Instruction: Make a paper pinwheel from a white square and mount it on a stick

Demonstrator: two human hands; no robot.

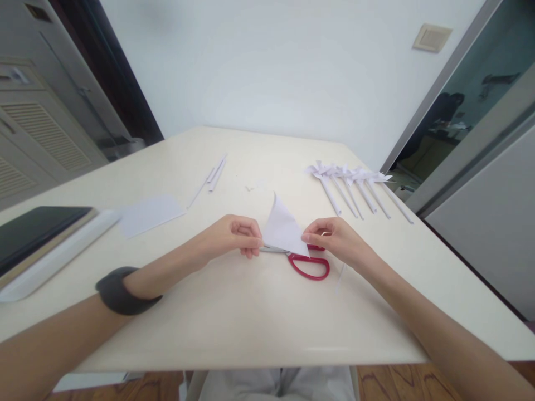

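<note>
Both grips are pinched onto one folded white paper triangle (283, 229): the left hand (234, 236) holds its left lower corner between thumb and fingers, the right hand (336, 239) holds its right lower corner the same way; the paper stands tilted up between them, its point rising toward the far side, just above the cream counter (234, 312).

By size, the counter carries a dark-covered book (35, 234) at the left edge, lying on a long white slab (58, 259) whose make I cannot tell; a flat white sheet (149, 214) lies just beside them; a row of paper pinwheels on rolled paper sticks (355, 189) lies at the far right, well apart from the hands; red-handled scissors (307, 264) lie directly under the held paper, handles toward the right hand, blades toward the left hand; a few rolled paper sticks (211, 177) lie at the far centre-left; a thin paper strip (340, 278) rests near the right wrist; tiny paper scraps (251, 187) sit beyond the hands.

A dark band (121, 291) circles the left wrist.
</note>
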